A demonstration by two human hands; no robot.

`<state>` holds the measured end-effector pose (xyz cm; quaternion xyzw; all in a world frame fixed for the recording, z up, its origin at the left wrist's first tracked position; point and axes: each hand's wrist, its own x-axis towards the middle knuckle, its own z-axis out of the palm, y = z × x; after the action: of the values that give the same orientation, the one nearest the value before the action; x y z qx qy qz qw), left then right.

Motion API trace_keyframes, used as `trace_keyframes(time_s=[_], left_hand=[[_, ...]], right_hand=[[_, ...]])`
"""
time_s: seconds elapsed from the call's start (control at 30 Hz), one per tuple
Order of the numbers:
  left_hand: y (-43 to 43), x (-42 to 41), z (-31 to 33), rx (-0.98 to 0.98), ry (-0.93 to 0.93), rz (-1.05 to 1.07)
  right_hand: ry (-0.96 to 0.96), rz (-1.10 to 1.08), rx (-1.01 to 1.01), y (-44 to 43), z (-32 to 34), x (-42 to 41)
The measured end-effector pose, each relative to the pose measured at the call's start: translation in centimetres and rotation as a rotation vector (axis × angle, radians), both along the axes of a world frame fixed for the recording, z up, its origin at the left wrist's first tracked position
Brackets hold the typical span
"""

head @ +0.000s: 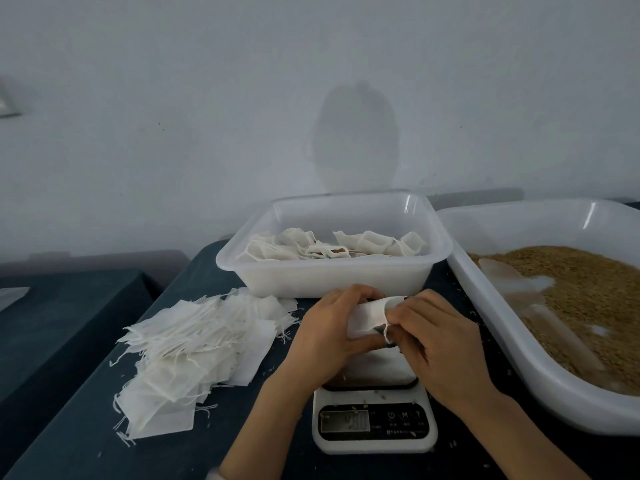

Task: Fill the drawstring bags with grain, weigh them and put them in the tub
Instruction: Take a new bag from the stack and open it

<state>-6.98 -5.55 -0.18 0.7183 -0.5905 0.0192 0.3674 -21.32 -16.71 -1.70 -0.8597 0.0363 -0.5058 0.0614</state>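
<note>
A small white drawstring bag is held above the white kitchen scale. My left hand grips its left end, fingers curled round it. My right hand pinches the bag's open right end, where a string hangs down. Behind my hands stands a white tub holding several filled bags. At the right a large white tray holds brown grain and a clear scoop. A pile of flat empty bags lies to the left.
The work surface is a dark blue cloth-covered table; loose grains are scattered on it and on the scale. A second dark table stands lower at the left. A pale wall rises right behind the tub.
</note>
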Motion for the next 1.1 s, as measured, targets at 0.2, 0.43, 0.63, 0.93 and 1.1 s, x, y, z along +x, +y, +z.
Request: trace_keyframes(time_s=[0.2, 0.43, 0.63, 0.93, 1.1], left_hand=[[0.0, -0.1, 0.3, -0.027, 0.106, -0.006], [-0.1, -0.2, 0.3, -0.029, 0.145, -0.013], [0.0, -0.2, 0.4, 0.017, 0.151, -0.014], [0.0, 0.4, 0.2, -0.058, 0.171, 0.004], [0.0, 0.7, 0.1, -0.126, 0.236, 0.006]], right_hand=[[0.014, -0.013, -0.022, 0.0, 0.0, 0.1], [0.058, -0.026, -0.013, 0.3, 0.1, 0.0], [0.072, -0.077, 0.018, 0.2, -0.2, 0.1], [-0.100, 0.069, 0.340, 1.9, 1.1, -0.2], [-0.009, -0.065, 0.217, 3.2, 3.6, -0.4]])
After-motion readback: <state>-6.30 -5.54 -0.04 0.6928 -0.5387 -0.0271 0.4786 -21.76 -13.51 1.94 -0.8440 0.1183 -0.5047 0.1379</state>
